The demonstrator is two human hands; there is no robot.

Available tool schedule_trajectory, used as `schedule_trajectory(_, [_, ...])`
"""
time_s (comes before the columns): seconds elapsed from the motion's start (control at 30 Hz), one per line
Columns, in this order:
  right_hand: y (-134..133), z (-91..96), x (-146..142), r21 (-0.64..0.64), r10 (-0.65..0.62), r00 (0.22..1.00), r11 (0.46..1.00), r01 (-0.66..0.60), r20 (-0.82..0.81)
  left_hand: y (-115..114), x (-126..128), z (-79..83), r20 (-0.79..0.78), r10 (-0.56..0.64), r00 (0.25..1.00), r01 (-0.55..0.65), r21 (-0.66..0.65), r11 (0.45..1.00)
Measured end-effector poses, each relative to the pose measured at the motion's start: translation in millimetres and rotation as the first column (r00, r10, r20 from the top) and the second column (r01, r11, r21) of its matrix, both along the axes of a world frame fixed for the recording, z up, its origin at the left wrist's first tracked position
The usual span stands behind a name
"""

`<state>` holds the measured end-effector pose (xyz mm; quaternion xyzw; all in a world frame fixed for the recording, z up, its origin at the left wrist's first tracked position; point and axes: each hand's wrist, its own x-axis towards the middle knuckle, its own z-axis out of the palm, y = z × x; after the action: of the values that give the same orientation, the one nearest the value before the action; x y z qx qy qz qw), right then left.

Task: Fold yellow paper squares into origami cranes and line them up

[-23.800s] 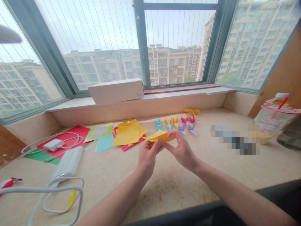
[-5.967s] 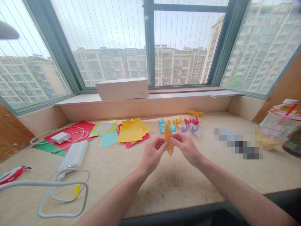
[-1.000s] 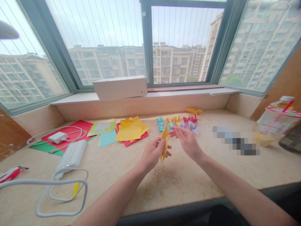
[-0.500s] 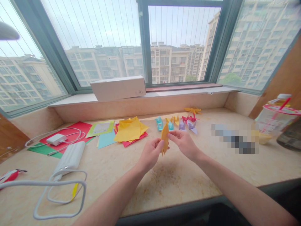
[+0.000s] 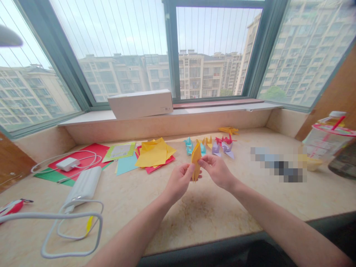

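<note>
A narrow, kite-shaped piece of folded yellow origami paper (image 5: 196, 156) is held upright above the counter, its pointed end up and its split tips down. My left hand (image 5: 180, 180) grips it from the left, thumb in front and fingertips showing behind. From the right, my right hand (image 5: 217, 170) pinches its right edge between thumb and fingers. Behind it on the counter stand several folded paper cranes: blue ones (image 5: 188, 142), purple ones (image 5: 227, 149), red ones (image 5: 226, 139) and yellow ones (image 5: 208, 141). The folded paper partly hides some of them.
Left of my hands lie yellow paper sheets (image 5: 151, 154), a blue sheet (image 5: 128, 165) and a red sheet (image 5: 97, 150). A white power bank (image 5: 86, 183) with looping cables is nearer. A white box (image 5: 141, 104) sits on the sill. At right stands a plastic cup (image 5: 324, 142).
The folded yellow paper has turned slightly in my fingers and now shows a wider face. Both hands stay in nearly the same place.
</note>
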<state>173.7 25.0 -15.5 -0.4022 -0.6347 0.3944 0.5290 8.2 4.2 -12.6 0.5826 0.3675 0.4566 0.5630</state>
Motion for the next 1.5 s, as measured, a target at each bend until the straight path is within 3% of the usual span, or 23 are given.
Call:
schedule_trajectory(0.17, [2.2,-0.9,2.0,0.005,0.011,1.000,1.000,-0.011,0.003,-3.1,1.4,1.3,0.035,-0.022,0.999,0.023,-0.045,0.999])
schedule_trajectory(0.57, [0.3,1.3,-2.6,0.023,0.104,0.992,0.994,-0.103,-0.075,0.6,-0.7,2.3,-0.022,0.038,0.999,-0.037,0.065,0.997])
schedule_trajectory(0.8, [-1.6,2.1,-3.7,0.000,0.099,0.989,0.995,-0.099,-0.109,3.0,-0.8,-3.9,0.018,0.143,0.990,-0.144,0.103,0.984])
schedule_trajectory(0.93, [-1.7,2.6,-3.5,0.010,0.145,0.984,0.989,-0.145,-0.099,3.1,-0.6,-4.0,-0.022,0.135,0.991,-0.131,0.132,0.983])
schedule_trajectory(1.2, [-3.0,4.6,-2.7,0.008,0.114,0.993,0.993,-0.114,-0.017,-0.5,0.6,-1.7,-0.068,0.098,0.993,-0.086,0.163,0.983])
schedule_trajectory(1.33, [-3.4,2.5,-1.9,-0.049,0.054,0.998,0.997,-0.053,0.012,0.0,-0.4,-1.1,-0.154,0.134,0.979,-0.098,0.224,0.970])
schedule_trajectory(1.5, [-2.4,0.4,-1.8,-0.046,0.079,0.997,0.996,-0.078,0.016,2.5,-1.5,-2.8,-0.185,0.154,0.971,-0.110,0.227,0.968])
